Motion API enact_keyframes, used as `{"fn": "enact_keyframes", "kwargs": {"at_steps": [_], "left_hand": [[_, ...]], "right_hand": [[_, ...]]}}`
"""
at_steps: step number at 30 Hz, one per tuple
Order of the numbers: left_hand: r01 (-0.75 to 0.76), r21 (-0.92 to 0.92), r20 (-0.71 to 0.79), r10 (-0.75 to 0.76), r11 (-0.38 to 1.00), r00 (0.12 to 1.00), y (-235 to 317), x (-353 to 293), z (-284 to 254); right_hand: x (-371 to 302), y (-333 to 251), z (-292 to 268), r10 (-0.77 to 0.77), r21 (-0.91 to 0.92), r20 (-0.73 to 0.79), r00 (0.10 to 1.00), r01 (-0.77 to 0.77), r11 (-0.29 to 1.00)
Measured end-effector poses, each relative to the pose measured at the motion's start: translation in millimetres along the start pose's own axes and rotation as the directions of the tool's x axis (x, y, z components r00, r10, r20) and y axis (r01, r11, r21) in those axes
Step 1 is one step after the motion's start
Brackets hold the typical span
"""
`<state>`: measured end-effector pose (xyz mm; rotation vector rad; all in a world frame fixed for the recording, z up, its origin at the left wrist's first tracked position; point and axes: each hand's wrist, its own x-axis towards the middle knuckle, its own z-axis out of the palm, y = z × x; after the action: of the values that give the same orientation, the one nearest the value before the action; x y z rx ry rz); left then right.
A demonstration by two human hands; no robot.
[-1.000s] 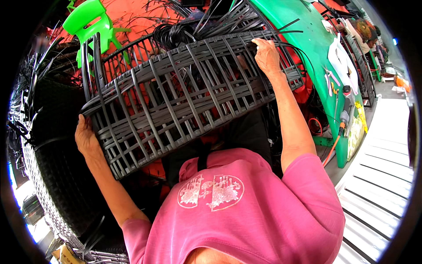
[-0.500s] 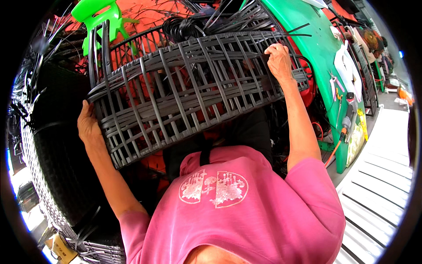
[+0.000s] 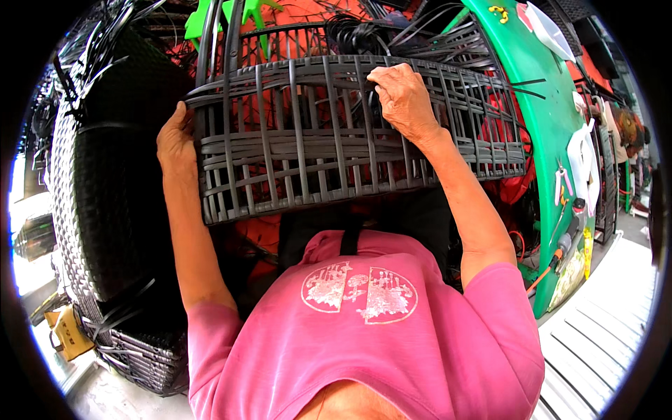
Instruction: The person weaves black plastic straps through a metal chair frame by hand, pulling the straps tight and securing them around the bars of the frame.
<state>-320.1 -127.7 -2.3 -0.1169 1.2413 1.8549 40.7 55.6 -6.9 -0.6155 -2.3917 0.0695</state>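
Observation:
A black woven furniture panel (image 3: 280, 145) lies across my lap, its upright ribs crossed by flat black strips bunched in bands. My left hand (image 3: 176, 143) grips the panel's left edge, thumb up near the loose strip ends and the other fingers partly hidden behind. Over the panel's upper middle, my right hand (image 3: 402, 101) is closed in a pinch at the ribs. A dark flat strip (image 3: 376, 106) shows just under its fingertips; the pinch itself is partly hidden.
A tangle of black strips (image 3: 353, 35) lies beyond the panel. To the right stands a green table (image 3: 542, 147) with pliers (image 3: 562, 183) and a corded tool (image 3: 564, 241). Dark wickerwork (image 3: 66, 203) rises at the left; a green plastic chair (image 3: 203, 24) stands behind.
My right hand has moved left along the panel, from near its right end to the upper middle. The panel now lies more level, while my left hand keeps hold of its left edge.

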Motion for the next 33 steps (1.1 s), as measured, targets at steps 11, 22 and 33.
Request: {"fn": "enact_keyframes", "kwargs": {"at_steps": [11, 22, 33], "left_hand": [[-0.082, 0.067, -0.088, 0.088, 0.994, 0.992, -3.8, -6.8, 7.3], [-0.102, 0.007, -0.065, 0.102, 0.995, 0.993, -6.9, -7.8, 8.9], [-0.032, -0.044, -0.003, 0.032, 0.999, 0.999, -6.0, -15.3, 8.4]], "right_hand": [[14.5, -32.4, -1.7, 0.111, -0.008, 0.098, 0.989, -0.111, 0.994], [79.1, -108.5, 43.0, -0.284, 0.136, -0.06, 0.957, 0.289, 0.948], [94.4, -157.8, 92.5, -0.067, 0.353, 0.022, 0.998, 0.055, 0.934]]}}
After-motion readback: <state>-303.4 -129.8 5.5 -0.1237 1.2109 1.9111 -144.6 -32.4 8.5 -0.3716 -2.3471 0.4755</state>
